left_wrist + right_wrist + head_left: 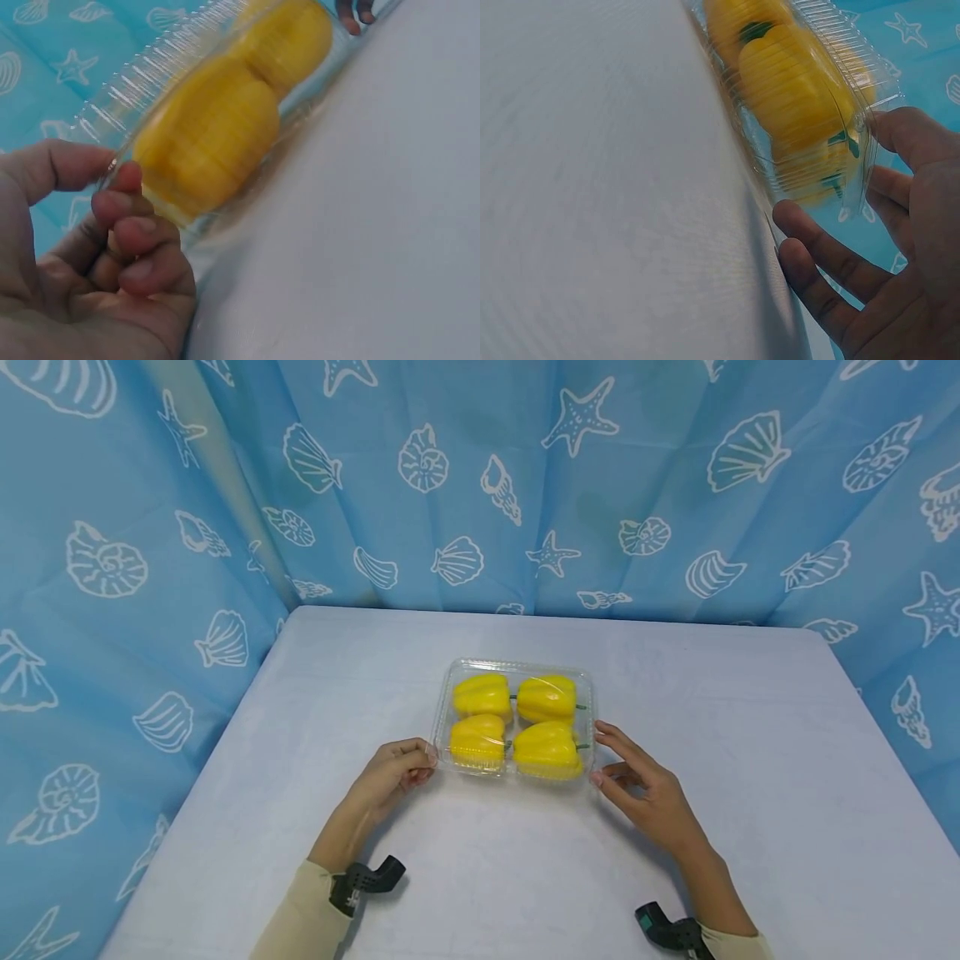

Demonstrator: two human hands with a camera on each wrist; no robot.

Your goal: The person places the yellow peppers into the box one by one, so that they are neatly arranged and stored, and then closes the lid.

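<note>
A clear plastic container (508, 772) with a ridged lid stands at the middle of the table. Inside lie several yellow bell peppers (545, 752) with green stems, in two rows. My left hand (393, 774) pinches the container's front left edge; the left wrist view shows the other fingers curled below that pinch. At the opposite side, my right hand (648, 793) has its fingertips against or very near the right edge. Its fingers are spread and loosely bent, not closed around the container, in the right wrist view.
White cloth covers the table (750, 760). Blue curtains (510, 485) with white shells and starfish hang behind it and along the sides. A black wrist camera (375, 875) sits on the left wrist, and another black camera (667, 931) on the right.
</note>
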